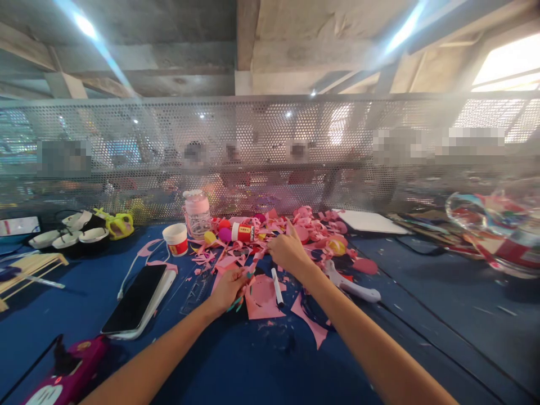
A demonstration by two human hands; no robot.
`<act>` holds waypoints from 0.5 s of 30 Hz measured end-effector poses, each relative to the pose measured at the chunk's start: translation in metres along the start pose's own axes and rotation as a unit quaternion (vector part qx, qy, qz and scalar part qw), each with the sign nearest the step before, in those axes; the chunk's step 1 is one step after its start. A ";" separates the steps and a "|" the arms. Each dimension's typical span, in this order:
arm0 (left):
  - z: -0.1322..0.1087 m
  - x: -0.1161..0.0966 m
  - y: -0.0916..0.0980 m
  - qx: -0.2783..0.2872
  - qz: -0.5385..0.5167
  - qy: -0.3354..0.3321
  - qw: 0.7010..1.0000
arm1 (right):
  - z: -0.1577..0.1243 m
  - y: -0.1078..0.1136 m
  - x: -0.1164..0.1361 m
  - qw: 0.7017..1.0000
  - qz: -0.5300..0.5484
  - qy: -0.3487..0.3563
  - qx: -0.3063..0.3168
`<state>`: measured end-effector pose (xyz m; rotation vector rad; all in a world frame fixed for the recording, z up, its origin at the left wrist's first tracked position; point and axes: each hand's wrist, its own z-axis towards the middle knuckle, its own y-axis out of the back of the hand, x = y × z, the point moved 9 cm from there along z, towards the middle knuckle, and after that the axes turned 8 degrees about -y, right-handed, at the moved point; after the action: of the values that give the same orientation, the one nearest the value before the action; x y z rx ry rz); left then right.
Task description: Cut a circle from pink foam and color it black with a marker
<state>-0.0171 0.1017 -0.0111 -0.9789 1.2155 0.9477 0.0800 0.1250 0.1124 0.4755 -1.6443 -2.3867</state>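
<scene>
My left hand [228, 289] is closed beside a heap of pink foam scraps [312, 225]. Small teal pieces show at its fingertips and under the palm; what they belong to is not clear. Over the heap's middle, my right hand [289, 250] has its fingers curled together, with one digit pointing up; anything in them is hidden. Between the forearms lie a pink sheet with a round cut-out [265, 295] and a white marker [277, 286] with a black end. A paper cup on its side [243, 232] rests left of my right hand. A white-handled glue gun [352, 286] lies right of my right wrist.
At left are a black phone [135, 298], an upright paper cup [175, 238], a pink-lidded bottle [197, 212] and a magenta device [67, 374]. A clear plastic bag [502, 230] stands at right. Cords cross the blue tabletop [426, 292]. A perforated metal screen [261, 129] closes the back.
</scene>
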 end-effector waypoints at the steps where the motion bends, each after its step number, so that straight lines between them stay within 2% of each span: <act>1: 0.000 0.000 0.001 0.007 -0.012 0.003 1.000 | 0.000 0.000 0.001 1.000 0.001 0.013 0.001; 9: -0.002 0.007 -0.004 0.084 -0.138 0.037 0.986 | 0.002 -0.002 -0.002 0.998 0.026 0.055 0.009; 15: -0.009 0.001 -0.013 0.120 -0.224 0.068 0.965 | -0.001 0.009 -0.005 0.996 0.076 0.055 -0.009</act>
<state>-0.0077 0.0891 -0.0119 -1.0744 1.1238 0.3721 0.0847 0.1223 0.1209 0.4538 -1.5518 -2.2227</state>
